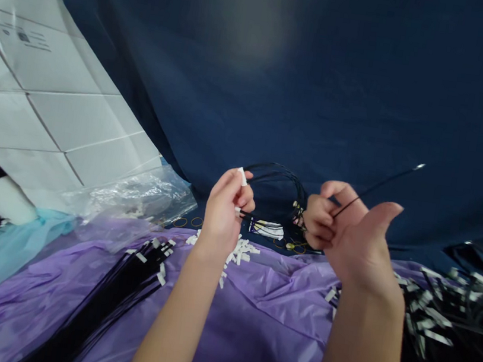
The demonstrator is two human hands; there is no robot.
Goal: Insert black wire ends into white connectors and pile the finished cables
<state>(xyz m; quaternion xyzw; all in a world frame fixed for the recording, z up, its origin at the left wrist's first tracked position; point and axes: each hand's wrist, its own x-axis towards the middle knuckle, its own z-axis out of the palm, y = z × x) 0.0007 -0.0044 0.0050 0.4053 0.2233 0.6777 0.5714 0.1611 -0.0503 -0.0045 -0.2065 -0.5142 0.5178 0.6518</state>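
My left hand is closed, pinching a small white sleeve between thumb and index finger. The white end of a black cord shows near its lower fingers. Thin black cords arc between my two hands. My right hand has its lower fingers curled round a black cord, whose shiny tip sticks out up and to the right. Its thumb stands away from the fingers. Below my left hand, loose white sleeves lie in a pile on the purple sheet.
A bundle of black cords with white ends lies at left, and a larger tangled heap at right. White boxes and a clear plastic bag stand at upper left. Dark blue cloth hangs behind.
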